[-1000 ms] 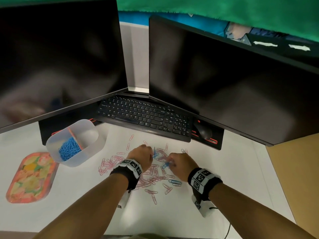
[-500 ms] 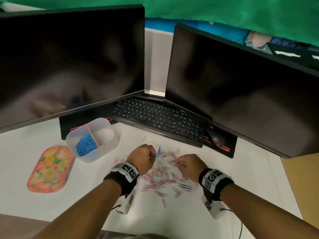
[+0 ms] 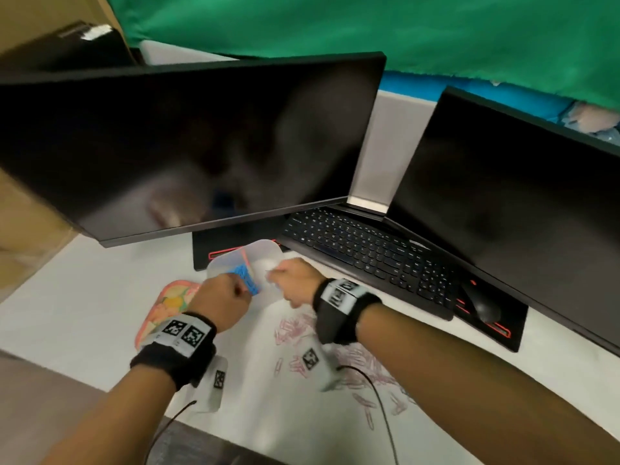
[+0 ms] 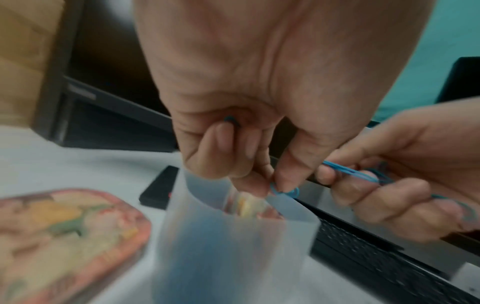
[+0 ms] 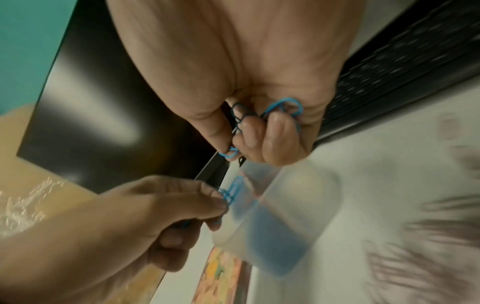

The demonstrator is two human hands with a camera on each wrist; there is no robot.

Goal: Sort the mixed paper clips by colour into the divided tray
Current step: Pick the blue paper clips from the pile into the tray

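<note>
Both hands hover over the tray [image 3: 265, 250], left grip [image 3: 223, 298] and right grip [image 3: 295, 283] each pinching blue clips [image 5: 283, 107], ready to drop them onto the blue pile [image 3: 246, 278].

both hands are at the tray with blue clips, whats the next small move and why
Probably release: left hand and right hand each pinch blue wire paper clips above the translucent plastic divided tray, whose near compartment already holds a blue clip pile.

Both hands move away from the pink clip pile to the tray [image 3: 265, 250] at 11 o'clock. The left hand [image 3: 223, 302] and right hand [image 3: 295, 283] now hold blue clips [image 4: 348, 171] above it.
</note>
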